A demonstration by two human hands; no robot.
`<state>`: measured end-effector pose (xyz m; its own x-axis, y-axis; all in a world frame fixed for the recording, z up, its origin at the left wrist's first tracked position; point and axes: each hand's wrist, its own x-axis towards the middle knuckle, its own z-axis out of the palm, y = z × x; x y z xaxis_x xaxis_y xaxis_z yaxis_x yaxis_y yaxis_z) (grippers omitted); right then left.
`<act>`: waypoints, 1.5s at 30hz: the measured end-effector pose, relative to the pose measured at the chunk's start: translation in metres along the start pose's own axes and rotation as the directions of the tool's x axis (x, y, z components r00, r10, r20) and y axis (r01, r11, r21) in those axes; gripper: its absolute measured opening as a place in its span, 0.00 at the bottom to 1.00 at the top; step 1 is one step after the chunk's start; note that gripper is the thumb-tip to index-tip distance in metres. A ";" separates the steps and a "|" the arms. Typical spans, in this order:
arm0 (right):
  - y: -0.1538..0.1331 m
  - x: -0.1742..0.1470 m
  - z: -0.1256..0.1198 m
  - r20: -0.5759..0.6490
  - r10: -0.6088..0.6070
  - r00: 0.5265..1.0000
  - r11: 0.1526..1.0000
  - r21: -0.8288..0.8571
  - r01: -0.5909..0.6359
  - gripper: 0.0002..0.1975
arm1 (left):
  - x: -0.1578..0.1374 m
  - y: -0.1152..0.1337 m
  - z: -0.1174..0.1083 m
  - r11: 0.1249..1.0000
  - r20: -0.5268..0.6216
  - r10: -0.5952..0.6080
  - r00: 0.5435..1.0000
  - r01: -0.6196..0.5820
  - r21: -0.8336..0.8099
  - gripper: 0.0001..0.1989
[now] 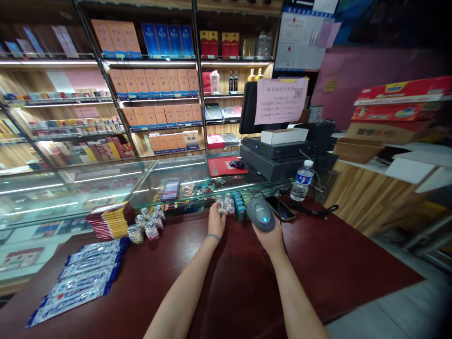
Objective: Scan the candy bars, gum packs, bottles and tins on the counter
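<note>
My right hand (270,235) is wrapped round a grey barcode scanner (260,213), whose blue light glows on top. My left hand (216,222) has its fingers and thumb round a small jar (221,207) at the left edge of a cluster of similar silver-lidded jars. Green-blue small packs (240,207) stand between that cluster and the scanner. Farther left is another group of small jars (151,229) with pale and pink contents. A black phone (280,208) lies just right of the scanner.
On the dark red table (155,287) lie blue-white packets (79,273) and a stack of red-yellow packs (111,221). A water bottle (302,181) stands near a black cable (314,209). Behind are a glass counter (106,186), a mouse (237,164) and a monitor (249,108).
</note>
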<state>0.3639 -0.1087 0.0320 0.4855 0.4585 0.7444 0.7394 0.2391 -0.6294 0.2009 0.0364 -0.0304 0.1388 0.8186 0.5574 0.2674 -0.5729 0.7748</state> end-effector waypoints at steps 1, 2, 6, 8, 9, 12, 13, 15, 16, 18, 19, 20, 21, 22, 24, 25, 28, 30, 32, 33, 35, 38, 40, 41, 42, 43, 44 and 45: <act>-0.001 0.000 0.000 0.000 -0.005 1.000 1.000 0.006 0.005 0.24 | 0.000 0.000 0.000 1.000 -0.009 -0.004 1.000 0.004 -0.008 0.23; -0.002 0.001 0.000 0.003 -0.009 1.000 1.000 0.013 0.009 0.24 | -0.001 0.001 -0.001 1.000 -0.023 -0.014 1.000 0.013 -0.024 0.22; 0.000 -0.001 0.001 0.022 -0.015 1.000 1.000 0.020 0.014 0.23 | -0.006 0.009 -0.020 0.970 -0.071 -0.133 0.989 0.115 -0.215 0.24; 0.002 -0.003 0.003 0.020 -0.019 1.000 1.000 0.008 0.019 0.24 | -0.008 0.015 -0.041 0.912 -0.041 -0.204 0.978 0.175 -0.372 0.27; 0.001 -0.004 0.004 0.024 -0.025 0.999 1.000 -0.002 0.026 0.24 | -0.009 0.018 -0.055 0.874 -0.017 -0.232 0.973 0.200 -0.443 0.29; -0.006 -0.008 0.006 0.083 -0.058 0.995 0.998 -0.018 0.060 0.24 | -0.014 0.024 -0.102 0.770 0.043 -0.289 0.956 0.258 -0.584 0.35; -0.010 -0.010 0.006 0.119 -0.069 0.990 0.997 -0.010 0.071 0.23 | -0.017 0.025 -0.118 0.736 0.064 -0.314 0.947 0.286 -0.613 0.36; -0.022 -0.013 0.007 0.214 -0.097 0.972 0.995 0.028 0.093 0.20 | -0.023 0.025 -0.150 0.664 0.108 -0.380 0.919 0.352 -0.660 0.39; -0.029 -0.015 0.008 0.282 -0.117 0.952 0.993 0.050 0.107 0.18 | -0.026 0.024 -0.164 0.624 0.129 -0.413 0.901 0.383 -0.681 0.40; -0.042 -0.020 0.010 0.414 -0.157 0.897 0.987 0.086 0.134 0.19 | -0.033 0.022 -0.189 0.551 0.159 -0.463 0.872 0.424 -0.719 0.40; -0.049 -0.022 0.012 0.468 -0.179 0.865 0.984 0.103 0.148 0.20 | -0.036 0.021 -0.199 0.521 0.167 -0.478 0.862 0.432 -0.737 0.40; -0.056 -0.025 0.013 0.514 -0.206 0.833 0.979 0.120 0.167 0.21 | -0.038 0.020 -0.209 0.495 0.173 -0.488 0.855 0.435 -0.752 0.39; -0.062 -0.028 0.015 0.557 -0.237 0.796 0.971 0.142 0.190 0.23 | -0.041 0.018 -0.217 0.475 0.177 -0.496 0.850 0.437 -0.764 0.37; -0.068 -0.031 0.016 0.592 -0.275 0.757 0.961 0.168 0.218 0.24 | -0.043 0.017 -0.223 0.459 0.179 -0.502 0.846 0.436 -0.774 0.36; -0.078 -0.036 0.019 0.649 -0.358 0.672 0.933 0.224 0.281 0.26 | -0.047 0.013 -0.233 0.449 0.174 -0.502 0.847 0.427 -0.785 0.33; -0.081 -0.038 0.020 0.669 -0.394 0.630 0.918 0.249 0.309 0.28 | -0.048 0.011 -0.236 0.457 0.169 -0.496 0.852 0.422 -0.783 0.31; -0.089 -0.044 0.024 0.709 -0.446 0.546 0.890 0.286 0.356 0.30 | -0.048 0.005 -0.239 0.533 0.142 -0.479 0.866 0.416 -0.737 0.27; -0.091 -0.047 0.025 0.735 -0.452 0.505 0.885 0.298 0.359 0.28 | -0.046 0.002 -0.239 0.595 0.113 -0.470 0.876 0.408 -0.692 0.26; -0.091 -0.049 0.026 0.760 -0.450 0.468 0.884 0.305 0.354 0.23 | -0.044 -0.001 -0.237 0.636 0.084 -0.460 0.884 0.394 -0.664 0.25; -0.091 -0.049 0.026 0.770 -0.447 0.455 0.885 0.306 0.352 0.22 | -0.042 -0.002 -0.237 0.645 0.076 -0.457 0.886 0.388 -0.658 0.25; -0.091 -0.050 0.025 0.782 -0.443 0.439 0.886 0.307 0.347 0.20 | -0.041 -0.003 -0.237 0.630 0.080 -0.461 0.884 0.390 -0.671 0.26; -0.089 -0.050 0.024 0.776 -0.442 0.451 0.889 0.308 0.340 0.23 | -0.044 -0.002 -0.237 0.552 0.124 -0.485 0.866 0.413 -0.725 0.26; -0.089 -0.049 0.024 0.763 -0.440 0.474 0.891 0.306 0.335 0.26 | -0.047 -0.001 -0.238 0.523 0.135 -0.494 0.859 0.418 -0.743 0.27; -0.088 -0.049 0.024 0.755 -0.442 0.485 0.891 0.306 0.336 0.28 | -0.049 0.000 -0.238 0.528 0.131 -0.492 0.860 0.416 -0.740 0.27; -0.088 -0.048 0.024 0.744 -0.448 0.497 0.888 0.306 0.342 0.29 | -0.049 0.001 -0.238 0.543 0.125 -0.487 0.864 0.412 -0.732 0.28; -0.087 -0.048 0.025 0.728 -0.457 0.512 0.884 0.305 0.355 0.29 | -0.049 0.003 -0.239 0.563 0.115 -0.479 0.870 0.405 -0.720 0.28; -0.086 -0.047 0.025 0.708 -0.467 0.530 0.878 0.299 0.373 0.29 | -0.048 0.006 -0.241 0.584 0.103 -0.469 0.877 0.395 -0.709 0.29; -0.084 -0.047 0.026 0.688 -0.476 0.548 0.873 0.291 0.392 0.29 | -0.046 0.009 -0.244 0.606 0.088 -0.457 0.885 0.382 -0.698 0.30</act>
<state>0.2666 -0.1280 0.0442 -0.4067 0.7261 0.5545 0.6994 0.6379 -0.3223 -0.0358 -0.0167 0.0239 0.0847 0.9899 0.1135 -0.4508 -0.0635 0.8904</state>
